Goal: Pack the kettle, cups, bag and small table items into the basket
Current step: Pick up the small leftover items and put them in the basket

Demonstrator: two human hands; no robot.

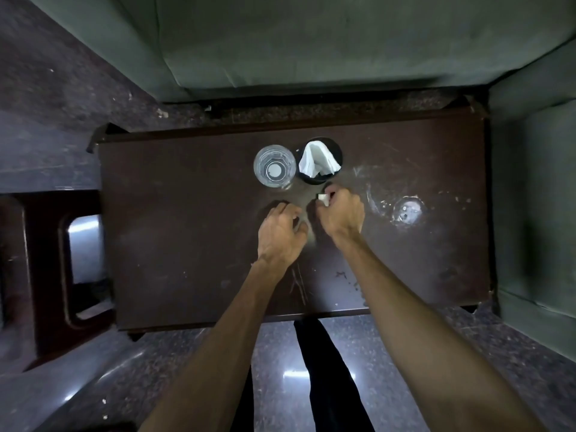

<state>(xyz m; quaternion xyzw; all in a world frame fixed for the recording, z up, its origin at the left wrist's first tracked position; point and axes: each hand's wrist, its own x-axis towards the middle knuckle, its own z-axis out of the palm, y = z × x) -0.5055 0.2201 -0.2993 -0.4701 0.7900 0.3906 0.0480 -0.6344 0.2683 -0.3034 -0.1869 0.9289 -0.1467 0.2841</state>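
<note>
A dark brown surface (187, 213) is lying with wide bare room left and right, a green sofa (311, 42) bordering its far edge. Near that edge, a clear glass (274, 166) and a black cup (321, 160) holding white tissue (316, 159) are standing upright, side by side. The left hand (280, 235) is curling over the tabletop, its grip unclear; the right hand's (341, 213) fingers (332, 194) are pinching a small white item (323, 198).

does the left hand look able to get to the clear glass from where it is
Probably yes. The left hand rests on the table just short of the clear glass, and the bare tabletop between them holds nothing. The black cup stands to the glass's right, out of the way.
</note>
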